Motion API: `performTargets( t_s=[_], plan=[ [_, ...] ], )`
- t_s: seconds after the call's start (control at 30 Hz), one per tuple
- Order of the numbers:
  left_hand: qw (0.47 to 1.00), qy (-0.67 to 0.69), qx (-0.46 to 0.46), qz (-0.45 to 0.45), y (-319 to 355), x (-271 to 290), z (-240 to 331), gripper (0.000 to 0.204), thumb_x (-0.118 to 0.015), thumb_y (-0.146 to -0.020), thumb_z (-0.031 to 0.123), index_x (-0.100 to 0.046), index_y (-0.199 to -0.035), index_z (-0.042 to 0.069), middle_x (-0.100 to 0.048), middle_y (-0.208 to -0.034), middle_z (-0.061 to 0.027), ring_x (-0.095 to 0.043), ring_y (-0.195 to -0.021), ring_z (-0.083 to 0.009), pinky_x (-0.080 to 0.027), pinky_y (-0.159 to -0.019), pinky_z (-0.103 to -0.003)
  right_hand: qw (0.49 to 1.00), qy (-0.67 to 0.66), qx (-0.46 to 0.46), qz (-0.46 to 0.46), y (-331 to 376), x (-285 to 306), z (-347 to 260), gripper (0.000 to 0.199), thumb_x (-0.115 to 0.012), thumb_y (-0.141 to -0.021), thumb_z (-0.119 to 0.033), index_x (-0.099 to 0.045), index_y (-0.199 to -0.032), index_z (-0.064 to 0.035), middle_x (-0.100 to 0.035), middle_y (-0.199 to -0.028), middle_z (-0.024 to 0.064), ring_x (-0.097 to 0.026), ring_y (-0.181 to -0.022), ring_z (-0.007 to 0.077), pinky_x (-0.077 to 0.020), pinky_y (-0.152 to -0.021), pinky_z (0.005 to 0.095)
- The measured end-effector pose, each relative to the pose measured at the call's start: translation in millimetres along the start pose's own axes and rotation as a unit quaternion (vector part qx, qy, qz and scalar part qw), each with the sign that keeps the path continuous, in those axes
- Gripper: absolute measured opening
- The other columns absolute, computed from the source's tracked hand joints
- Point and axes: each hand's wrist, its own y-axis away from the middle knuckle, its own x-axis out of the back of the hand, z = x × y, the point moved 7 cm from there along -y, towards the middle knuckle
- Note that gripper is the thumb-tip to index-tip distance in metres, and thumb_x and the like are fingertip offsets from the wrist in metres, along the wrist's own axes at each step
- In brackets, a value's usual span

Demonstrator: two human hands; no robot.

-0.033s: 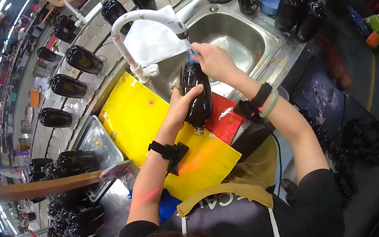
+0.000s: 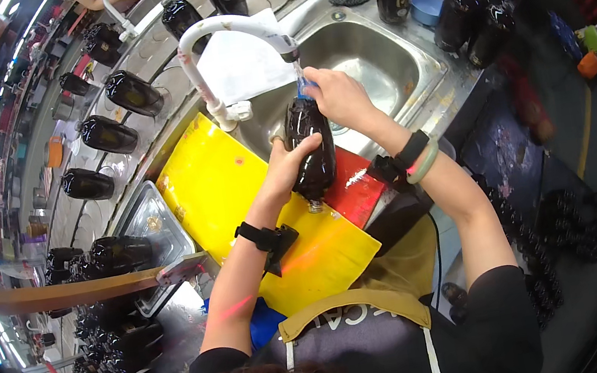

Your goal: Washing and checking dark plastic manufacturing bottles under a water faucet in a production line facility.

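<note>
Bottle (image 2: pixel 313 165), dark and glossy, is held over the near edge of the metal sink (image 2: pixel 394 78), its narrow clear tip pointing back toward the person above the yellow sheet (image 2: pixel 208 170). Contact between bottle and sheet cannot be confirmed.

Left grip (image 2: pixel 289 162): closed round the side of the bottle, thumb laid across its upper face. Right grip (image 2: pixel 341 95): closed on a small blue item (image 2: pixel 306 92) at the far end, directly below the outlet of the white tap (image 2: pixel 233 21). Fingers hide most of this item; its kind cannot be told. A thin run of water appears to fall from the outlet.

Step in hand, as judged: wet working of the far end with the blue item. Degree of completion cannot be assessed, the worked surface being covered.

Next move, as judged, calls for a firm left hold, as a wet, smooth body could slip, and a slow turn if the whole end is to be reached. Red sheet (image 2: pixel 356 187) lies just beside, to the right. Other dark bottles (image 2: pixel 133 94) are placed left of the tap.
</note>
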Motion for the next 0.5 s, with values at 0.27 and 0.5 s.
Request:
performTargets(
  t_s=[0.27, 0.5],
  plan=[
    [0.997, 0.055, -0.007, -0.047, 4, -2, 17, 0.064, -0.078, -0.082, 0.031, -0.046, -0.124, -0.006, -0.064, -0.105, -0.0129, -0.067, -0.089, -0.0192, -0.056, -0.073, -0.031, 0.997, -0.071, -0.019, 0.018, -1, -2, 15, 0.019, -0.061, -0.090, -0.016, -0.062, -0.103, -0.0018, -0.067, -0.089, 0.0246, -0.063, -0.088, 0.0440, -0.0495, -0.074, 0.0482],
    [0.998, 0.057, -0.021, -0.012, -4, 13, 4, 0.077, -0.079, -0.079, 0.035, -0.039, -0.130, -0.006, -0.061, -0.112, -0.0175, -0.067, -0.094, -0.0219, -0.057, -0.075, -0.032, 0.991, -0.105, -0.050, 0.060, 16, 25, 22, 0.017, -0.065, -0.088, -0.011, -0.063, -0.100, 0.0010, -0.066, -0.091, 0.0221, -0.064, -0.087, 0.0414, -0.0492, -0.073, 0.0436]
  ],
)
